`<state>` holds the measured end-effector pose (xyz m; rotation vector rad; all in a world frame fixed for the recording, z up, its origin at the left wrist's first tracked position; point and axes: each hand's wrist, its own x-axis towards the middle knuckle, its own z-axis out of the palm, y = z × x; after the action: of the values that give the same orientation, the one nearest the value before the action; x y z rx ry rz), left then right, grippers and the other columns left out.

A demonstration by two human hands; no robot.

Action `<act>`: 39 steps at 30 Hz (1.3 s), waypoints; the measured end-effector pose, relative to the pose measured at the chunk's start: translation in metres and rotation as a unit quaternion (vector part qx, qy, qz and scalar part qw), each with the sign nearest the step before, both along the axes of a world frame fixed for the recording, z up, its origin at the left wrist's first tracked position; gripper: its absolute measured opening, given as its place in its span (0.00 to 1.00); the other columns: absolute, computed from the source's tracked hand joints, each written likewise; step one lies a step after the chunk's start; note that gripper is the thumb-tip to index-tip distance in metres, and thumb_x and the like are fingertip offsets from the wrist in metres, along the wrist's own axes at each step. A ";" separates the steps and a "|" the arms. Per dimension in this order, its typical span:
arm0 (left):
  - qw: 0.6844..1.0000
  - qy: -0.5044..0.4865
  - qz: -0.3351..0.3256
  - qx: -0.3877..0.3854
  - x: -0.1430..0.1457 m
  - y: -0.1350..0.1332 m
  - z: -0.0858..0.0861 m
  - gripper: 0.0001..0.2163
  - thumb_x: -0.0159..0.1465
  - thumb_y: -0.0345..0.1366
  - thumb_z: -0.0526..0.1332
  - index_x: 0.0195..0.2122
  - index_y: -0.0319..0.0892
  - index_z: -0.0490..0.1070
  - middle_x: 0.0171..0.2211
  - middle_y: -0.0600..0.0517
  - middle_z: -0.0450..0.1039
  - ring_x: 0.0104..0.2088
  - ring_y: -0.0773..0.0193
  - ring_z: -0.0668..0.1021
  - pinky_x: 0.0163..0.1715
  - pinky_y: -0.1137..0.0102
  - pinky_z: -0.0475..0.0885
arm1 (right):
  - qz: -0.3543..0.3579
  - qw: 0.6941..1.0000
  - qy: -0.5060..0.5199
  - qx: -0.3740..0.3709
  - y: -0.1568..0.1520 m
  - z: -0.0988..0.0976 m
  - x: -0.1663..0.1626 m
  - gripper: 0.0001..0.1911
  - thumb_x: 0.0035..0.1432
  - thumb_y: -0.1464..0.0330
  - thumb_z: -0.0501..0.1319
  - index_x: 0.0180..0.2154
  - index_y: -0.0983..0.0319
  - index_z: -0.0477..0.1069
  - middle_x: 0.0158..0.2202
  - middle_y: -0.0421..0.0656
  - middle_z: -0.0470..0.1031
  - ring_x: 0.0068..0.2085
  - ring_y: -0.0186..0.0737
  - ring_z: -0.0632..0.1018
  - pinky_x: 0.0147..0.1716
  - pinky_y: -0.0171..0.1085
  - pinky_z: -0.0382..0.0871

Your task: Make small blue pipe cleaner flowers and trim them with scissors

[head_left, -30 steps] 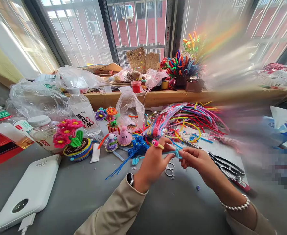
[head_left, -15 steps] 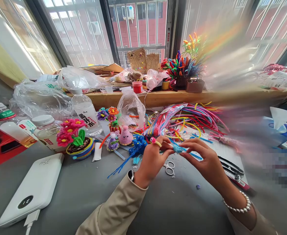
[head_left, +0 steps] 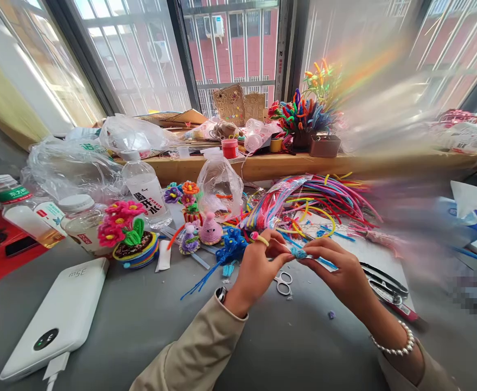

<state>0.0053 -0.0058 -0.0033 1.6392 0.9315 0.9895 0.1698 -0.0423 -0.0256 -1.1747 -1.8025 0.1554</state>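
Note:
Between the fingertips of both hands is a small light-blue coil of pipe cleaner (head_left: 299, 253). My left hand (head_left: 258, 269) pinches it from the left; a ring with a pink bead sits on one finger. From the right, my right hand (head_left: 338, 271) pinches the same piece with thumb and fingers. Scissors (head_left: 283, 283) with light handles lie on the table just below the hands, their blades hidden. Beside my left hand lies a bunch of dark-blue pipe-cleaner flowers (head_left: 230, 247) with stems trailing toward me. A bundle of coloured pipe cleaners (head_left: 268, 203) lies behind the hands.
At the left stand a pot of pink flowers (head_left: 134, 252), a white power bank (head_left: 57, 315) with its cable, and a water bottle (head_left: 144, 190). Black-handled pliers (head_left: 385, 285) lie at the right. A wooden ledge (head_left: 173, 169) runs along the back beneath the windows.
The light-blue coil has turned slightly between the fingertips and shows more rounded. Both hands stay in nearly the same place. The whole view has shifted slightly.

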 end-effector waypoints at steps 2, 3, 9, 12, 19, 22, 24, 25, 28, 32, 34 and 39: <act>0.999 -0.013 -0.015 -0.032 0.000 0.000 0.000 0.11 0.49 0.30 0.63 0.31 0.41 0.61 0.24 0.54 0.72 0.29 0.67 0.76 0.32 0.72 0.70 | 0.002 1.000 0.013 -0.012 0.000 0.000 0.000 0.05 0.53 0.66 0.59 0.31 0.60 0.72 0.31 0.43 0.72 0.34 0.38 0.73 0.34 0.37 0.68; 0.998 -0.021 -0.024 -0.049 0.000 0.001 0.001 0.11 0.49 0.30 0.63 0.31 0.41 0.61 0.24 0.54 0.72 0.29 0.66 0.76 0.32 0.72 0.70 | 0.002 1.000 0.020 -0.020 -0.001 -0.001 -0.001 0.05 0.53 0.66 0.58 0.31 0.60 0.72 0.31 0.43 0.72 0.34 0.38 0.73 0.33 0.37 0.68; 0.990 -0.056 -0.034 -0.128 0.000 0.002 0.000 0.12 0.49 0.29 0.62 0.31 0.40 0.59 0.24 0.53 0.72 0.27 0.65 0.77 0.31 0.70 0.70 | 0.011 0.998 0.035 -0.059 -0.001 -0.001 0.000 0.07 0.54 0.65 0.58 0.31 0.60 0.72 0.32 0.43 0.72 0.35 0.38 0.73 0.34 0.36 0.68; 0.989 -0.054 -0.022 -0.133 0.001 0.002 -0.001 0.12 0.50 0.30 0.62 0.31 0.40 0.58 0.24 0.52 0.72 0.26 0.66 0.77 0.29 0.71 0.70 | 0.009 0.998 0.023 -0.049 -0.001 -0.001 0.000 0.07 0.54 0.65 0.57 0.31 0.60 0.72 0.31 0.43 0.72 0.34 0.39 0.73 0.34 0.37 0.68; 0.995 -0.034 0.019 -0.094 0.003 0.000 -0.002 0.11 0.50 0.29 0.61 0.30 0.40 0.58 0.21 0.55 0.70 0.25 0.66 0.77 0.28 0.71 0.70 | -0.051 0.997 -0.035 0.044 -0.002 -0.006 -0.006 0.05 0.55 0.68 0.56 0.31 0.60 0.71 0.29 0.44 0.72 0.32 0.39 0.73 0.32 0.38 0.68; 0.997 -0.016 0.038 -0.069 0.005 -0.002 -0.006 0.10 0.50 0.29 0.60 0.29 0.41 0.57 0.20 0.57 0.69 0.25 0.66 0.76 0.28 0.72 0.70 | -0.065 0.994 -0.057 0.069 -0.002 -0.007 -0.009 0.04 0.55 0.70 0.56 0.31 0.60 0.70 0.29 0.44 0.72 0.32 0.40 0.73 0.32 0.39 0.68; 0.998 0.006 0.052 -0.035 0.007 -0.003 -0.010 0.10 0.51 0.30 0.60 0.29 0.42 0.56 0.20 0.57 0.68 0.25 0.65 0.76 0.27 0.71 0.70 | -0.074 0.991 -0.070 0.082 -0.002 -0.008 -0.012 0.04 0.55 0.71 0.56 0.31 0.61 0.69 0.29 0.44 0.72 0.32 0.39 0.72 0.32 0.39 0.68; 0.998 0.017 0.058 -0.016 0.008 -0.003 -0.013 0.10 0.51 0.30 0.59 0.29 0.42 0.56 0.20 0.57 0.68 0.25 0.65 0.76 0.27 0.71 0.70 | -0.078 0.990 -0.076 0.087 -0.002 -0.008 -0.013 0.04 0.55 0.71 0.56 0.31 0.61 0.69 0.28 0.44 0.71 0.31 0.39 0.72 0.32 0.39 0.68; 0.997 0.029 0.068 0.014 0.010 -0.004 -0.018 0.09 0.52 0.31 0.58 0.29 0.43 0.55 0.21 0.57 0.67 0.25 0.65 0.76 0.28 0.70 0.71 | -0.088 0.987 -0.091 0.097 -0.002 -0.008 -0.014 0.04 0.55 0.72 0.55 0.31 0.62 0.69 0.28 0.44 0.71 0.31 0.39 0.72 0.32 0.39 0.67; 0.999 0.010 0.050 0.003 0.009 -0.003 -0.016 0.10 0.51 0.30 0.59 0.30 0.42 0.56 0.24 0.55 0.70 0.28 0.66 0.76 0.30 0.70 0.71 | -0.094 0.988 -0.081 0.087 -0.001 -0.009 -0.011 0.04 0.55 0.71 0.56 0.31 0.62 0.69 0.30 0.45 0.72 0.32 0.39 0.72 0.33 0.39 0.67; 0.999 0.011 0.037 -0.003 0.007 -0.002 -0.012 0.11 0.50 0.28 0.61 0.31 0.42 0.57 0.26 0.53 0.71 0.29 0.66 0.76 0.31 0.71 0.71 | -0.094 0.990 -0.073 0.077 -0.001 -0.009 -0.009 0.04 0.55 0.70 0.56 0.32 0.62 0.69 0.30 0.44 0.72 0.33 0.39 0.72 0.33 0.39 0.68; 0.999 0.027 0.038 0.004 0.005 -0.002 -0.006 0.11 0.50 0.28 0.61 0.31 0.42 0.58 0.24 0.54 0.72 0.29 0.66 0.77 0.30 0.72 0.71 | -0.068 0.994 -0.063 0.063 -0.001 -0.006 -0.008 0.03 0.55 0.70 0.57 0.32 0.61 0.69 0.30 0.44 0.71 0.33 0.40 0.72 0.33 0.39 0.68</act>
<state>0.0104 -0.0078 -0.0096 1.6548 1.0347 1.0045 0.1619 -0.0433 -0.0315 -1.2353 -1.8049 -0.1125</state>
